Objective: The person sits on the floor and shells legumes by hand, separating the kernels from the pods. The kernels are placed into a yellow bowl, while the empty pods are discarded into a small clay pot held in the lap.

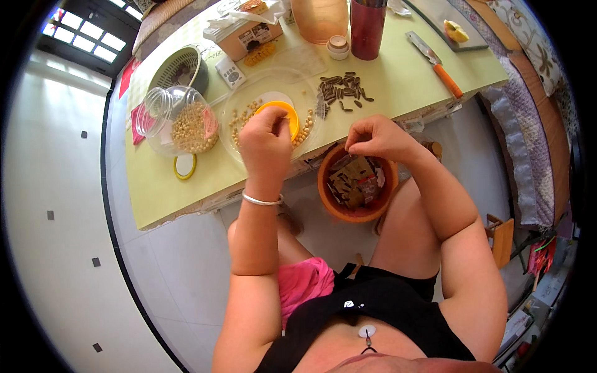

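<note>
My left hand (pixel 266 137) hovers over a yellow-rimmed round dish (pixel 291 115), its fingers curled together; what they hold, if anything, is hidden. That dish sits in a wide clear plastic tray (pixel 231 99), with pale round beans (pixel 303 133) scattered around it. My right hand (pixel 378 138) is above a brown bin (pixel 333 208) at the table's front edge, thumb and fingertips pinched together. Anything in that pinch is too small to name. Between and beyond the hands, a loose pile of dark striped sunflower seeds (pixel 342 90) lies on the table.
A clear jar (pixel 165 127) of beans lies tipped on its side, near a yellow-rimmed lid (pixel 185 166). Behind stand a green basket (pixel 199 74), a tissue box (pixel 242 40) and a dark red flask (pixel 367 31). An orange-handled knife (pixel 444 78) lies at the right. Wrappers fill the bin.
</note>
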The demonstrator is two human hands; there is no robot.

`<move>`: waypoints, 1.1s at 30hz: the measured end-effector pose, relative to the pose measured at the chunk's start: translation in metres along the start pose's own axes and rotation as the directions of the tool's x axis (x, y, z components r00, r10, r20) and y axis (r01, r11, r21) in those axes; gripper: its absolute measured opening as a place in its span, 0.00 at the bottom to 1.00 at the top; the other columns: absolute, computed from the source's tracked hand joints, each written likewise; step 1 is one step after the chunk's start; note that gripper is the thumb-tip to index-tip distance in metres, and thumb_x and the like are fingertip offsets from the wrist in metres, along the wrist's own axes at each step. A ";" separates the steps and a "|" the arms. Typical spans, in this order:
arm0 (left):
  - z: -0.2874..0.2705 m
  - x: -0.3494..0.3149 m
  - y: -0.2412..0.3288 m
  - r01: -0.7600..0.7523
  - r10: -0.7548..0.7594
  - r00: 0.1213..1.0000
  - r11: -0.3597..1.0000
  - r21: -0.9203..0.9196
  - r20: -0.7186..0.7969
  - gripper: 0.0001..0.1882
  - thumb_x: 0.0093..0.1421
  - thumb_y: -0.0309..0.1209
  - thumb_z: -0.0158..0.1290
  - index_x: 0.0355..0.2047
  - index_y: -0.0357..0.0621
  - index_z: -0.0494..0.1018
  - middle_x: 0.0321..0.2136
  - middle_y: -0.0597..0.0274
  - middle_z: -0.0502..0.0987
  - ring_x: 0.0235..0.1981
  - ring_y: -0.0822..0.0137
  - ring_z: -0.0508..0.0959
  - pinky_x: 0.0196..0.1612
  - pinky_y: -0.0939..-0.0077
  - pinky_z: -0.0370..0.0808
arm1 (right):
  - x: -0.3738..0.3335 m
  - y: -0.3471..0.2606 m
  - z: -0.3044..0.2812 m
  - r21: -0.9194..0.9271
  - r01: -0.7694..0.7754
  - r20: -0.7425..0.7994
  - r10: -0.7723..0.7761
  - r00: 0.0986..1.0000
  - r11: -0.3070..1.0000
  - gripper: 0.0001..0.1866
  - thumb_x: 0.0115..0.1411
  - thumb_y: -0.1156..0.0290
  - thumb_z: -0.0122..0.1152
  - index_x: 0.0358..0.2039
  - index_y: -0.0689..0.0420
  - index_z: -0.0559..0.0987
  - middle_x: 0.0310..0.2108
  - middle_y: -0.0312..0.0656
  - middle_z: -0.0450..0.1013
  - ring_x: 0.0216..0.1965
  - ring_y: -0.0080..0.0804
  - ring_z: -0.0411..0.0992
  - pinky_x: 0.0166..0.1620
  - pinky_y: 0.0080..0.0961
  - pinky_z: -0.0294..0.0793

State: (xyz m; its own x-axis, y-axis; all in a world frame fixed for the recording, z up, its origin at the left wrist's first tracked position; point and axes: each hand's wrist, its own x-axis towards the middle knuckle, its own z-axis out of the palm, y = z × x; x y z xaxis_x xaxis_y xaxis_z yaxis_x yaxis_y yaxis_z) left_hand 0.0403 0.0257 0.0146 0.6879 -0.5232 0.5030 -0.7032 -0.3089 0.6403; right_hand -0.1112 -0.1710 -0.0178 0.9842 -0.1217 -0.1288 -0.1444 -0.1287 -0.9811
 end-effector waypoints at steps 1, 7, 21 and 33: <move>-0.007 0.002 -0.002 -0.010 0.007 0.999 0.997 0.081 0.039 0.06 0.55 0.19 0.58 0.34 0.35 0.79 0.25 0.55 0.81 0.25 0.67 0.81 0.32 0.73 0.77 | -0.001 -0.002 -0.003 -0.099 -0.021 0.041 0.025 0.999 0.995 0.06 0.51 0.74 0.66 0.28 0.64 0.81 0.25 0.39 0.78 0.28 0.24 0.74 0.34 0.23 0.74; -0.014 0.000 -0.007 -0.068 0.029 0.989 0.960 0.270 0.148 0.07 0.54 0.22 0.58 0.34 0.39 0.82 0.26 0.48 0.80 0.26 0.55 0.81 0.34 0.69 0.77 | 0.000 -0.001 -0.016 -0.320 -0.054 -0.011 0.054 0.998 0.946 0.08 0.52 0.72 0.63 0.32 0.62 0.81 0.26 0.43 0.78 0.30 0.28 0.76 0.37 0.26 0.74; 0.014 -0.024 0.044 -0.111 0.133 0.809 0.991 -0.074 0.573 0.07 0.53 0.30 0.62 0.30 0.39 0.81 0.25 0.48 0.79 0.27 0.48 0.79 0.32 0.62 0.76 | 0.065 0.032 -0.010 -0.870 0.191 -0.238 -0.725 0.646 0.455 0.12 0.55 0.77 0.62 0.41 0.55 0.84 0.39 0.39 0.76 0.41 0.39 0.72 0.45 0.33 0.74; 0.025 -0.024 0.032 0.029 0.027 0.895 0.992 -0.119 0.444 0.09 0.55 0.28 0.63 0.34 0.35 0.80 0.25 0.49 0.81 0.26 0.59 0.82 0.32 0.71 0.77 | 0.057 0.024 -0.009 -0.760 0.134 -0.404 -0.624 0.668 0.636 0.06 0.54 0.74 0.63 0.33 0.56 0.82 0.33 0.37 0.77 0.39 0.39 0.73 0.43 0.34 0.73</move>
State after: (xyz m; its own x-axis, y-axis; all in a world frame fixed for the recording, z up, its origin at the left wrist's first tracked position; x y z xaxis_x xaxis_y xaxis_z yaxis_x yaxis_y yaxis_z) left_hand -0.0032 0.0086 0.0089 0.5170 -0.8298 0.2101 -0.6567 -0.2270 0.7192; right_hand -0.0591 -0.1896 -0.0470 0.7064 -0.3990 0.5847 -0.0381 -0.8462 -0.5314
